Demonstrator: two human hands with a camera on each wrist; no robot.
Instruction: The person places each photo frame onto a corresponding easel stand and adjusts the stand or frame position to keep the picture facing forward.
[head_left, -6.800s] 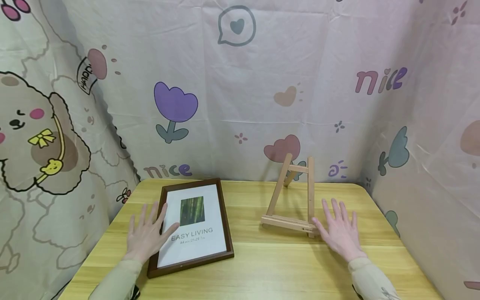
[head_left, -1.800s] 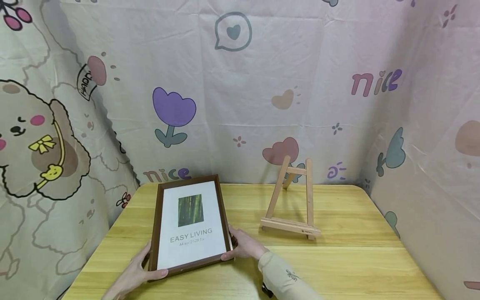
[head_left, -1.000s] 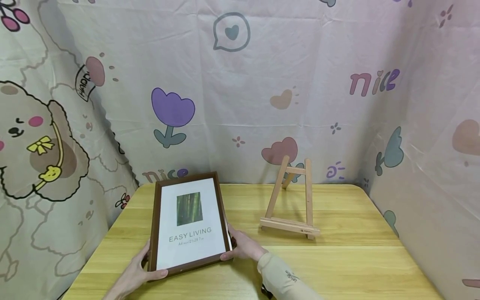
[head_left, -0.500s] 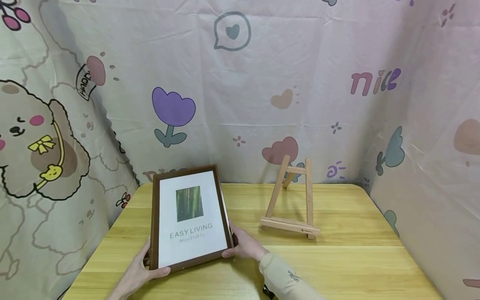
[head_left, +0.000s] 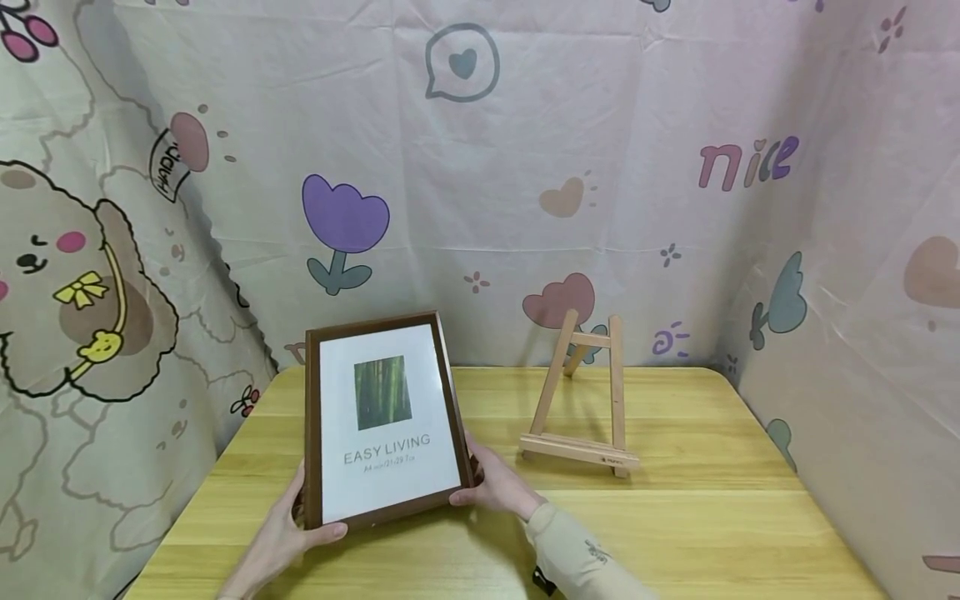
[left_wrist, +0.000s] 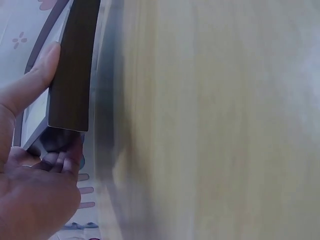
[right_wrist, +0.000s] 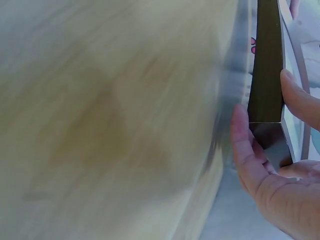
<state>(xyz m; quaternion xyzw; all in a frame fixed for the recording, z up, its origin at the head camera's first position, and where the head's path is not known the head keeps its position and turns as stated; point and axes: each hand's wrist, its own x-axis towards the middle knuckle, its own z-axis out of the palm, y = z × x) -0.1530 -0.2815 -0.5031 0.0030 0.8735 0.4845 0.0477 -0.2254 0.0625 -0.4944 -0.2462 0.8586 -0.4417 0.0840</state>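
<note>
A picture frame [head_left: 397, 483] with a dark brown border, white "EASY LIVING" insert and small green bamboo photo is tilted up toward me, its top edge raised against the backdrop. My left hand [head_left: 277, 533] grips its lower left corner, thumb on the front border. At the lower right corner my right hand [head_left: 498, 483] holds it the same way. In the left wrist view the frame's lower edge [left_wrist: 75, 75] stands off the table, fingers curled behind it. The right wrist view shows the right hand's fingers [right_wrist: 245, 150] under the back of the frame corner [right_wrist: 272, 140].
A small light-wood easel [head_left: 577, 450] stands on the right half of the wooden table [head_left: 690, 533], its ledge facing me. Printed cloth [head_left: 480, 167] hangs behind the table and along both sides.
Both hands went from lying spread on the table and frame to gripping the frame's lower corners. Since then the frame has risen and tilted more upright. The easel stays put.
</note>
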